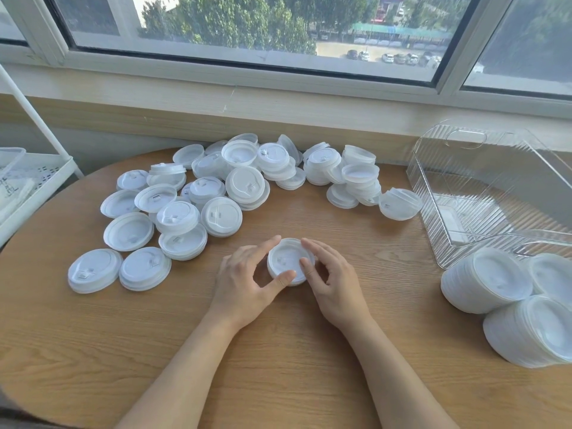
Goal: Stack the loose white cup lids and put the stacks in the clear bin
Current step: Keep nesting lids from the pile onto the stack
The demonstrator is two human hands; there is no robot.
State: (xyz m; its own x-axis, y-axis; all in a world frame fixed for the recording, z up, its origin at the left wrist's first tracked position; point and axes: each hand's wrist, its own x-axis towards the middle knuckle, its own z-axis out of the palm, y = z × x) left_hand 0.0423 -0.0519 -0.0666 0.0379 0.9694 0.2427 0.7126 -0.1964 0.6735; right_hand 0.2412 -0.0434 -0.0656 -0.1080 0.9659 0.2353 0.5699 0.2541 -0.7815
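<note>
Round wooden table (278,351) bears loose lids (185,196), lid stacks (507,298), clear bin (483,193).

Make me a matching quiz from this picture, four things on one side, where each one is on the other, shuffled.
Things:
1. clear ribbed plastic bin
2. loose white plastic cup lids
3. long stacks of white lids
4. short white lid stack

Places:
A. between the left hand and right hand
B. far right of the round wooden table
C. near right, lying sideways
D. left and far middle, scattered

Pairs: 1-B, 2-D, 3-C, 4-A
</note>
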